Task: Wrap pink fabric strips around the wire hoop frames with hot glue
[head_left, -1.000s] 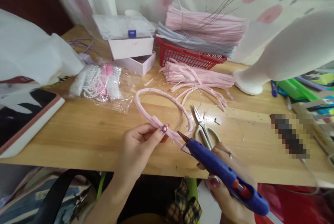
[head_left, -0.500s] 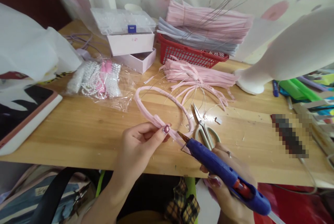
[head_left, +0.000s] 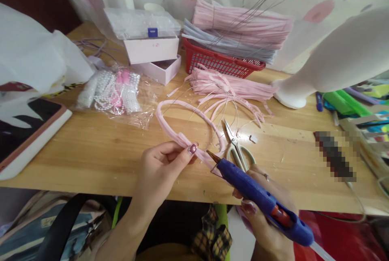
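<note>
Near the middle of the frame, the left hand [head_left: 161, 165] pinches a pink fabric-covered loop [head_left: 165, 124] between thumb and fingers, the grip narrow and closed on the band where its strands overlap. Low and right of center, the right hand [head_left: 269, 232] is wrapped around a blue hot glue gun [head_left: 246, 186], whose metal nozzle [head_left: 214, 157] points up and left, just beside the loop; whether it touches the band cannot be told. A translucent glue stick [head_left: 320, 251] juts from the gun's rear at the lower right.

The loop spreads above the left hand at the center of the frame, its lower end passing behind the nozzle. Just right of it lie scissors [head_left: 232, 141], blades toward the top, handles partly behind the right hand.

Farther up, a pink strip bundle [head_left: 249, 88] lies before a red basket [head_left: 223, 64], which carries more pink strips [head_left: 243, 22] over gray-blue ones [head_left: 234, 46]. Left of these, a clear compartment case [head_left: 136, 22] rests on a white box [head_left: 152, 49], with a bag of pearl strands [head_left: 130, 99] below. A white curved form [head_left: 334, 58] stands at the upper right, and a dark-screened device [head_left: 30, 131] lies on the wooden tabletop [head_left: 106, 159] at the left edge.
</note>
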The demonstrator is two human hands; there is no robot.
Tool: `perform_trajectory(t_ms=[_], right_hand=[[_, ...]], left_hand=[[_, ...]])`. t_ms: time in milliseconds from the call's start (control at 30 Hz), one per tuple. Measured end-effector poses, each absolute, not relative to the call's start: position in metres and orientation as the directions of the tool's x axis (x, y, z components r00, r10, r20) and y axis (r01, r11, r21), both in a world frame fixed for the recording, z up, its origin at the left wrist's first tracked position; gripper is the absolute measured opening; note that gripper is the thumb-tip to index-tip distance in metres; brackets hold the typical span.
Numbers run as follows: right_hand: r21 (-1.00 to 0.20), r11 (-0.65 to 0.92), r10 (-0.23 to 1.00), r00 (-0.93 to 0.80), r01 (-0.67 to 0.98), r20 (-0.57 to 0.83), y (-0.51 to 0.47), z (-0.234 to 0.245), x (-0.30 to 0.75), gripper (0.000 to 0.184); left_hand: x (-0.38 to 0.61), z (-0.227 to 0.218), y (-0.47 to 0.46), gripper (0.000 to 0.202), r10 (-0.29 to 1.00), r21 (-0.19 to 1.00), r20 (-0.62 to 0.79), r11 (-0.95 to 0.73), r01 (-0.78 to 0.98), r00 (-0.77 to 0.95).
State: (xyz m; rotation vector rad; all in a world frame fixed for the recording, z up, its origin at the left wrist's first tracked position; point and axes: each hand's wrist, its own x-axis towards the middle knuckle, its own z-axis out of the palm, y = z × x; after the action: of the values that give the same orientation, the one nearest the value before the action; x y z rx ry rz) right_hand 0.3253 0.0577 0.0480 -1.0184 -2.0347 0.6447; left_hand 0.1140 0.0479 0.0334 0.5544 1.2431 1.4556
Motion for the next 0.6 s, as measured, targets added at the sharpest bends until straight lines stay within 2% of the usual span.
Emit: perform_trajectory(t_ms=[367,600], right_hand=[[-0.753,0.52,0.845,-0.371,0.404,0.385,0.0565,0.0484,0.323,0.031],[-0.779,0.477,0.877,-0.283,0.407,0.389,0.0546,0.0451,0.3203,0.027]], left_hand=[[0.1126,0.0339,0.0474,0.016,0.914,0.901,-0.282,0.146,-0.409,-0.293],[0.1142,0.0379,0.0479,0.014,0.899,0.892,-0.308,0.159,-0.424,-0.311]])
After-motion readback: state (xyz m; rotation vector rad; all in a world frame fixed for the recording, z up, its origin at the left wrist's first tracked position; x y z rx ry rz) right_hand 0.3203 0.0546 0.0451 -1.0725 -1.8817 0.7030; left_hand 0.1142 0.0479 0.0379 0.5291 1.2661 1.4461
